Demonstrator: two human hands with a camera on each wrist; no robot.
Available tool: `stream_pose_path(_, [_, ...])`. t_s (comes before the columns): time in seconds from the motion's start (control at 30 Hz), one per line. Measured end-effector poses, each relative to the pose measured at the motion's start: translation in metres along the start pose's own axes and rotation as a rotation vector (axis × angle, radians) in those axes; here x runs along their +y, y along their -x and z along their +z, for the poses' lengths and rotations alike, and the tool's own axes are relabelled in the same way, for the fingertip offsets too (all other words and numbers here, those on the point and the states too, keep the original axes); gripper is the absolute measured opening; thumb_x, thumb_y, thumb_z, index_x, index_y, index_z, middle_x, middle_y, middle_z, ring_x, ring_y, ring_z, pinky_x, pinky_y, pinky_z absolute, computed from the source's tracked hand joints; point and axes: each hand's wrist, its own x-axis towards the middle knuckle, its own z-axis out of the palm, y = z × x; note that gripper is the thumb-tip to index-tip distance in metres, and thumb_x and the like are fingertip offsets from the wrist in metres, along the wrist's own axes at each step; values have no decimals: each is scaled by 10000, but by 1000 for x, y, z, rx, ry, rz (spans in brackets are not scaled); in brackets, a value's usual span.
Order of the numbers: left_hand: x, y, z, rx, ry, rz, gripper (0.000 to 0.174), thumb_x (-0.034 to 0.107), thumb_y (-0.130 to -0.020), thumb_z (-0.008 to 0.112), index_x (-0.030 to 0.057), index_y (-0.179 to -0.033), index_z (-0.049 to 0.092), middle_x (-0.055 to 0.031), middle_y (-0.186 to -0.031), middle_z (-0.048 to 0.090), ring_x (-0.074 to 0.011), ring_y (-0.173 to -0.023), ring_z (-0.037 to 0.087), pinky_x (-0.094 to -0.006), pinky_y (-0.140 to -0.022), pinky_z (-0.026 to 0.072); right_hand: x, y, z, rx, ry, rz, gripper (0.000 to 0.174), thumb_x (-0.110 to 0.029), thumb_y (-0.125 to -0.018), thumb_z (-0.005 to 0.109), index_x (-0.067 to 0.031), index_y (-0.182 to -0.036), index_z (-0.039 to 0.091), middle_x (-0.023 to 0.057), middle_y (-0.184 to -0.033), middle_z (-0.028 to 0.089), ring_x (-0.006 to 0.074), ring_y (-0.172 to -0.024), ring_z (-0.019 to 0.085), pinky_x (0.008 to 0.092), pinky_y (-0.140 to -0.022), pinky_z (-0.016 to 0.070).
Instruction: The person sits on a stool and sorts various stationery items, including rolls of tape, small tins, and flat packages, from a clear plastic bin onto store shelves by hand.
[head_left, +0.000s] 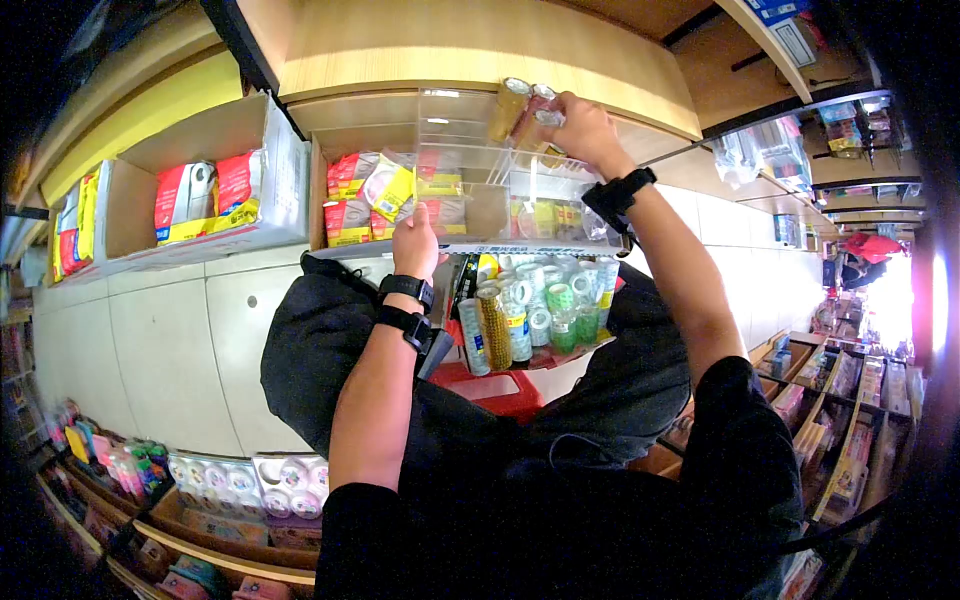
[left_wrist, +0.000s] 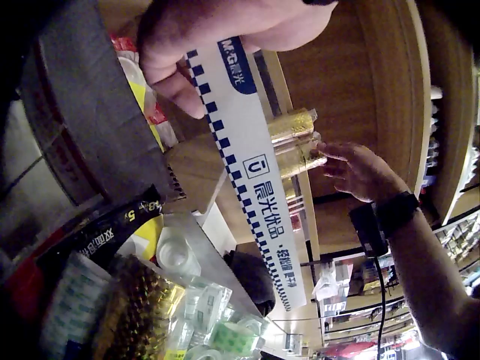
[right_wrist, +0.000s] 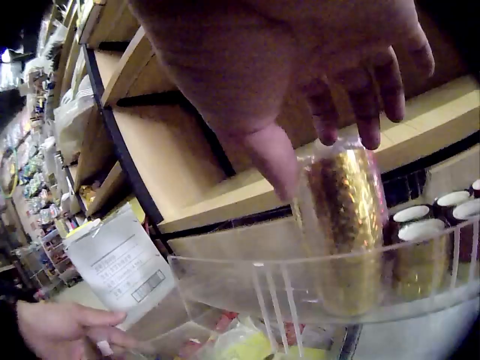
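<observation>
My left hand (head_left: 415, 243) grips the front edge of a clear plastic display tray (head_left: 462, 140), where a white label strip (left_wrist: 259, 176) with a blue checked border runs along it. At the tray's far right corner, my right hand (head_left: 588, 133) holds a shiny gold stack of tape rolls (right_wrist: 349, 225) by its upper end, thumb on one side and fingertips on the other. This stack stands upright behind the tray's clear wall. Beside it are more wrapped tape rolls (right_wrist: 420, 259), their round ends facing up.
Between my legs sits a box full of tape rolls (head_left: 560, 310), with a red stool (head_left: 490, 392) below. Cardboard boxes (head_left: 285, 190) of red and yellow packets (head_left: 348, 222) stand to the left. A wooden shelf (head_left: 480, 45) runs behind the tray; stocked racks (head_left: 850, 440) lie right.
</observation>
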Motion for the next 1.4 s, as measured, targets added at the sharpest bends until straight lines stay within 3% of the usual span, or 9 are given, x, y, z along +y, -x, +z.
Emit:
stream_pose_path(0.47, [-7, -10, 2, 16, 14, -39, 444, 430, -876, 437, -8, -842, 501, -91, -741, 537, -192, -564, 540, -295, -407, 474, 12, -8, 23, 74, -158, 115, 506, -394, -660, 666, -113, -1062, 539, 124, -1004, 617, 305, -988, 563, 443, -874, 404])
stream_pose_path(0.57, [1, 0, 1, 29, -61, -28, 415, 419, -897, 410, 36, -992, 537, -85, -860, 599, -180, -641, 593, -276, -422, 498, 19, -16, 30, 36, -123, 93, 543, -446, -658, 671, -103, -1054, 530, 127, -1002, 614, 297, -1001, 561, 454, -877, 403])
stream_pose_path(0.63, [-8, -6, 0, -23, 31, 10, 453, 430, -876, 432, -13, -847, 519, -85, -710, 548, -189, -548, 544, -291, -400, 470, 13, -5, 23, 181, -24, 75, 572, -452, -666, 697, -35, -1030, 553, 181, -1014, 603, 316, -966, 578, 380, -815, 459])
stream_pose_path(0.73, [-5, -4, 1, -11, 33, 2, 440, 394, -893, 415, -30, -884, 532, -100, -725, 584, -183, -551, 553, -284, -414, 480, -5, 46, -7, 499, -282, -268, 434, -338, -729, 687, -8, -983, 564, 149, -967, 618, 261, -931, 591, 338, -802, 459])
stream_pose_path(0.87, [1, 2, 3, 38, -3, 9, 433, 385, -892, 427, -36, -896, 530, -112, -748, 597, -180, -577, 569, -282, -419, 488, -26, 147, 1, -55, -447, -256, 252, -157, -773, 652, -45, -977, 558, 71, -680, 586, 146, -625, 580, 285, -582, 469])
stream_pose_path(0.93, [-4, -6, 1, 15, 9, 7, 434, 385, -892, 429, -38, -906, 529, -112, -753, 596, -179, -588, 572, -281, -418, 487, -28, 182, 35, -330, -278, -265, 326, -216, -770, 640, -99, -1058, 539, 94, -730, 607, 228, -671, 609, 360, -614, 488])
stream_pose_path(1.0, [-4, -6, 2, -9, 16, 6, 436, 384, -892, 430, -40, -916, 527, -111, -758, 595, -178, -599, 575, -280, -417, 487, -25, 203, 79, -303, -313, -340, 360, -245, -748, 646, -113, -1069, 551, 140, -870, 597, 297, -829, 580, 386, -738, 471])
stream_pose_path(1.13, [-1, -2, 1, 19, -3, -15, 437, 383, -895, 421, -38, -918, 537, -107, -761, 595, -176, -611, 577, -278, -413, 487, -37, 206, 99, -213, -140, -312, 292, -270, -724, 638, -120, -973, 607, 125, -970, 525, 309, -966, 487, 441, -809, 426])
stream_pose_path(1.4, [-2, -3, 3, 13, 27, -6, 406, 389, -898, 413, 10, -898, 559, -85, -753, 592, -165, -563, 562, -275, -389, 482, -39, 195, 117, -319, -37, -317, 215, -317, -776, 529, -176, -887, 648, 121, -947, 533, 319, -901, 481, 456, -747, 399])
